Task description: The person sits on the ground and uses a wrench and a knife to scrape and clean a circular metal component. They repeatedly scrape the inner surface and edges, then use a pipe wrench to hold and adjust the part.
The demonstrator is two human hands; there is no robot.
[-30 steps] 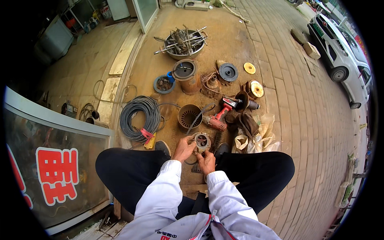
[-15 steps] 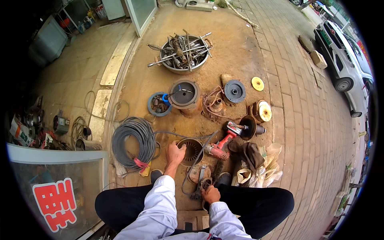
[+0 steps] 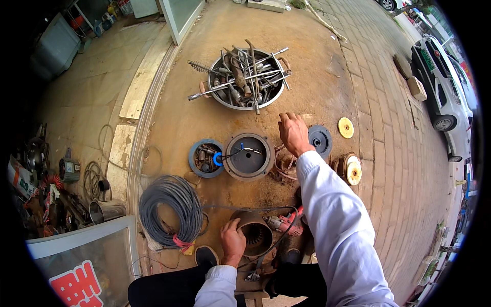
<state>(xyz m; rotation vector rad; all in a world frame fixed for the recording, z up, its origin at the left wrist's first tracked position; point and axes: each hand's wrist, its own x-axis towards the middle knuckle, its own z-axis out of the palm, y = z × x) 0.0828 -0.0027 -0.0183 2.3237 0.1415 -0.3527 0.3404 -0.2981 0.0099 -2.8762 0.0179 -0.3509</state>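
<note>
My left hand (image 3: 233, 243) grips the left rim of an open metal cylinder (image 3: 265, 221), which looks like a motor stator housing with slots around its inner wall. My right arm is stretched far forward. The right hand (image 3: 295, 135) hovers over the ground left of a dark round flanged disc (image 3: 319, 141), palm down, fingers apart and slightly bent, with nothing visible in it. Beyond it stands a metal basin (image 3: 245, 105) heaped with sockets, wrenches and rods. A red power tool (image 3: 287, 225) lies right of the cylinder, partly behind my right sleeve.
A coil of dark cable (image 3: 171, 212) lies at left, one strand running across the cylinder. A round flanged housing (image 3: 249, 156) stands beside a blue-grey bowl (image 3: 206, 158) of small parts. Yellow discs (image 3: 346, 128) lie at right. A glass door (image 3: 97, 256) stands near left.
My right hand has left the parts between my knees and reached forward toward the basin. My left hand stays at the cylinder, now gripping its rim. The view has shifted.
</note>
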